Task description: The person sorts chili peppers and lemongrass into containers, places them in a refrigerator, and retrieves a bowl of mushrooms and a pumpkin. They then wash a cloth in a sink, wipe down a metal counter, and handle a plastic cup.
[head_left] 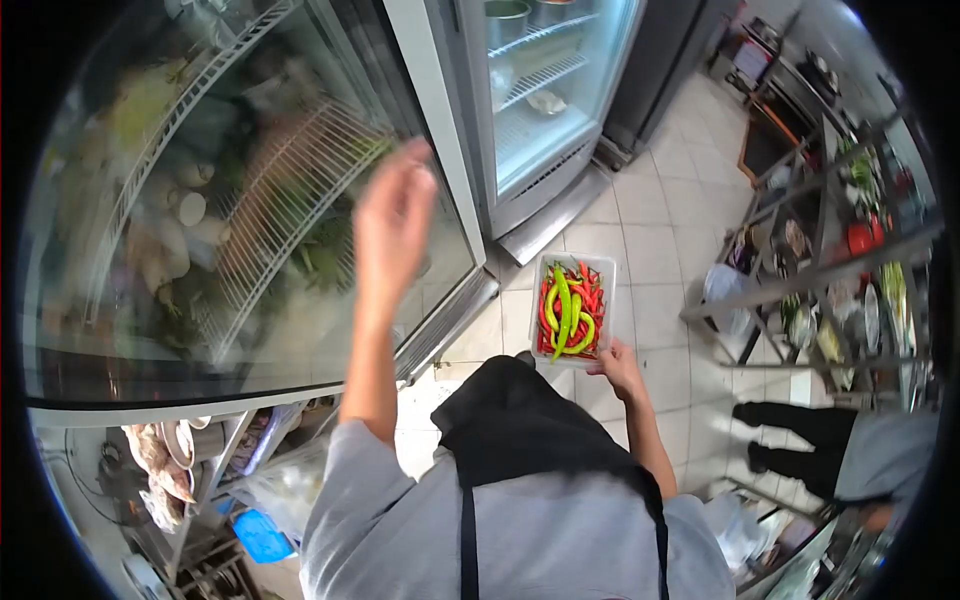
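My right hand (622, 371) grips the near right corner of a clear plastic container (610, 300). Inside it, several long green chili peppers (563, 305) lie on top of a heap of small red chilies (592, 283). My left hand (397, 200) is raised in front of the glass fridge door (300, 350), close to its pale frame (432, 110). Motion smears its fingers, so I cannot tell whether they are curled round anything. Behind the glass, wire shelves (290, 200) carry leafy greens and other produce.
A second lit glass-door fridge (545, 110) stands ahead with pots on its shelves. At right, metal racks (760, 220) hold vegetables and bowls. Another person in black trousers (810, 430) stands at the lower right. A blue plastic item (262, 536) sits low on the left, near shelving.
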### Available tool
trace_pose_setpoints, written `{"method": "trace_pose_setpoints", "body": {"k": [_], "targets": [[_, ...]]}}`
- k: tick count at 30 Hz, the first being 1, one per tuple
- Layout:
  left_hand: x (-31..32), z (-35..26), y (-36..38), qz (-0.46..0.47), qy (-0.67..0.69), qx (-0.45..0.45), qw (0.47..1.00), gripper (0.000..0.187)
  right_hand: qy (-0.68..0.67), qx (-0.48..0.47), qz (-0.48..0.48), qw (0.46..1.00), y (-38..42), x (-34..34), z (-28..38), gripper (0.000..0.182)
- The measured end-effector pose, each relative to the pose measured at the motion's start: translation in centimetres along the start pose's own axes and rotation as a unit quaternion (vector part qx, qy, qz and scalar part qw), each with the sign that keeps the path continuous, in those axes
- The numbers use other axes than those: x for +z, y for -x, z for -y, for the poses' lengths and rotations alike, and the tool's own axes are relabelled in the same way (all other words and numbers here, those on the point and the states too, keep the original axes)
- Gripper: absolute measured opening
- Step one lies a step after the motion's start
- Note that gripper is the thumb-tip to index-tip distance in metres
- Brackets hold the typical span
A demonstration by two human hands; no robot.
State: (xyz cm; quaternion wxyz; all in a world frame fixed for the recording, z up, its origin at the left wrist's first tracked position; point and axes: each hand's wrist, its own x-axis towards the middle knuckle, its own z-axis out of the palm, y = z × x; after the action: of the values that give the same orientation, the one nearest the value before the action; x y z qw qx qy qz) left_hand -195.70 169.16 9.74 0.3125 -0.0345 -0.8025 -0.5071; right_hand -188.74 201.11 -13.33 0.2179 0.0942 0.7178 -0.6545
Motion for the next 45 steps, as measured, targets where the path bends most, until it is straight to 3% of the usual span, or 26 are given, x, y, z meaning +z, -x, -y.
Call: {"method": "trace_pose_setpoints", "body": {"k": [3, 7, 9, 12, 13, 16, 17, 18, 20, 21, 22, 24, 26, 28, 29, 30, 32, 33, 34, 35, 36, 37, 39, 42, 45], "targets": [[-0.8, -6.1, -8.8, -0.124, -0.028, 0.113, 0.986, 0.03, 0.023, 0.01, 0.033, 0.999, -4.3, -3.7, 1.6, 0.041], [1.0, -10.7, -15.7, -0.157, -0.124, 0.153, 0.968, 0.037, 0.023, 0.031, 0.064, 0.997, -9.4, -7.1, 4.6, 0.047], [2.7, -12.5, -17.2, -0.212, -0.196, 0.229, 0.93, 0.014, 0.036, 0.04, 0.082, 0.995, -12.5, -9.1, 4.4, 0.041], [2.9, -14.4, -18.2, -0.224, -0.307, 0.194, 0.904, 0.013, 0.034, 0.081, 0.085, 0.993, -17.1, -11.4, 3.7, 0.031], [3.6, -14.6, -18.8, -0.247, -0.213, 0.161, 0.931, 0.015, 0.029, 0.08, 0.097, 0.992, -18.4, -11.9, 3.9, 0.024], [2.5, -12.9, -21.1, -0.273, -0.333, 0.207, 0.879, 0.017, 0.101, 0.108, 0.115, 0.982, -23.0, -13.9, 4.1, 0.022], [2.2, -13.1, -20.8, -0.272, -0.359, 0.138, 0.882, 0.021, 0.107, 0.1, 0.134, 0.98, -24.5, -14.7, 3.9, 0.023], [2.2, -13.5, -20.6, -0.282, -0.369, 0.136, 0.875, 0.021, 0.112, 0.098, 0.152, 0.977, -25.2, -15.5, 4.2, 0.025], [2.6, -14.0, -20.4, -0.295, -0.317, 0.028, 0.901, 0.038, 0.125, 0.081, 0.163, 0.975, -26.7, -16.7, 4.5, 0.025], [3.7, -15.0, -19.7, -0.334, -0.403, 0.038, 0.851, 0.031, 0.124, 0.076, 0.174, 0.974, -27.5, -17.5, 4.7, 0.025], [4.2, -15.6, -19.0, -0.335, -0.412, 0.043, 0.846, 0.031, 0.135, 0.088, 0.176, 0.971, -28.2, -18.3, 4.5, 0.026], [4.4, -16.7, -16.1, -0.36, -0.359, 0.045, 0.86, 0.024, 0.145, 0.109, 0.184, 0.966, -29.4, -19.1, 3.8, 0.026], [5.9, -19.5, -11.9, -0.403, -0.353, 0.028, 0.844, 0.017, 0.187, 0.093, 0.26, 0.943, -30.7, -20.1, 3.8, 0.027], [6.3, -22.1, -6.7, -0.454, -0.369, 0.068, 0.808, 0.024, 0.173, 0.097, 0.256, 0.946, -31.8, -20.1, 3.2, 0.027], [2.4, -23.1, -1.2, -0.39, -0.568, 0.056, 0.722, 0.018, 0.199, 0.09, 0.254, 0.942, -31.9, -19.2, 3.7, 0.027], [2.2, -24.9, 2.6, -0.489, -0.474, 0.056, 0.731, 0.017, 0.226, 0.084, 0.25, 0.938, -31.7, -18.4, 4.1, 0.027], [-4.5, -30.8, 19.5, -0.504, -0.386, 0.08, 0.768, 0.023, 0.335, 0.063, 0.313, 0.887, -33.3, -16.3, 2.9, 0.03], [-7.8, -33.6, 27.7, -0.511, -0.341, 0.094, 0.783, 0.029, 0.31, 0.052, 0.306, 0.899, -33.1, -14.8, 2.5, 0.034], [-7.4, -35.6, 32.3, -0.554, -0.39, 0.077, 0.732, 0.03, 0.343, 0.052, 0.27, 0.898, -30.8, -12.7, 4.5, 0.033], [-5.2, -34.4, 33.1, -0.602, -0.452, 0.048, 0.656, 0.03, 0.318, 0.07, 0.349, 0.879, -30.8, -11.5, 5.0, 0.032], [-3.6, -33.9, 33.5, -0.633, -0.507, 0.003, 0.585, 0.03, 0.436, -0.082, 0.469, 0.764, -35.4, -11.5, -0.9, 0.03], [-2.7, -33.2, 34.7, -0.645, -0.538, -0.029, 0.542, 0.031, 0.291, 0.089, 0.374, 0.876, -29.5, -7.7, 4.4, 0.028], [-2.0, -31.0, 37.1, -0.657, -0.575, -0.08, 0.481, 0.031, 0.198, 0.169, 0.409, 0.874, -29.5, -2.6, 3.3, 0.032], [-3.5, -26.8, 42.2, -0.663, -0.592, -0.119, 0.443, 0.032, 0.118, 0.171, 0.49, 0.847, -29.1, 8.2, -1.8, 0.034], [-2.1, -23.7, 45.2, -0.672, -0.611, -0.128, 0.398, 0.033, 0.117, 0.114, 0.511, 0.844, -29.8, 17.9, -2.1, 0.039]]}}
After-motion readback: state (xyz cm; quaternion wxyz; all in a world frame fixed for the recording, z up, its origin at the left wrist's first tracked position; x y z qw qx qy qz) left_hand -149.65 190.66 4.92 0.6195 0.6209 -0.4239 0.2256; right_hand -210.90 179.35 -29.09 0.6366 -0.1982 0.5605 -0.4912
